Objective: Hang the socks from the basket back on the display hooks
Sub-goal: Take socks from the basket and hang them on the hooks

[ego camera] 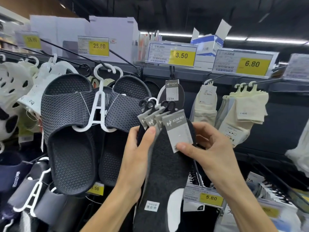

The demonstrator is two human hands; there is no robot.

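3.50 price tag [182, 56]: yellow panel, black figures, white label beside.
Below it: dark socks [167, 164], black and charcoal knit; card bands [177, 129] grey, white lettering; hanger hooks [171, 107] black, one white.
Lower left of it: slippers [70, 124], black, honeycomb-embossed; hanger [98, 104] white.
Lower right of it: cream socks [244, 114], plain.

Fanned dark carded socks [167, 158] held upright below hanging pair [173, 93].

Shop: price tags [181, 55], hung slippers [70, 131].
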